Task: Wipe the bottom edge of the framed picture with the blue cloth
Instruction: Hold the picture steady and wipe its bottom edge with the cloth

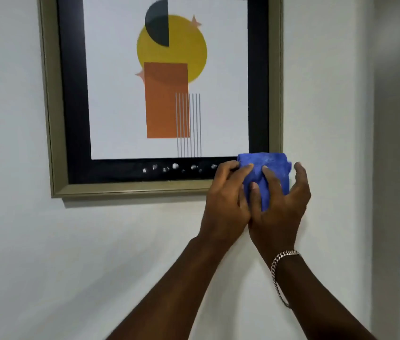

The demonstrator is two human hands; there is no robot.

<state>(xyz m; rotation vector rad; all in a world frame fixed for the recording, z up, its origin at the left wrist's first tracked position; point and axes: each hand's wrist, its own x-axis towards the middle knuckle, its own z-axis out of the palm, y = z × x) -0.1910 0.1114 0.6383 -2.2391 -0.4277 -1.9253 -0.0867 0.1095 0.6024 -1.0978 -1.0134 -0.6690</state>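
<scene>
Both my hands on one blue cloth (265, 168) at the lower right corner of the framed picture (132, 187).

My left hand (226, 202) pinches the bunched cloth from its left side; my right hand (280, 204) cups it from below and the right, fingers curled around it, one chain bracelet (277, 273) at that wrist. The cloth covers the frame's bottom right corner, pressed against it. One picture hangs on the white wall (96, 241). About nine pale spots (174, 166) dot the black mat along its bottom band, left of the cloth.
</scene>
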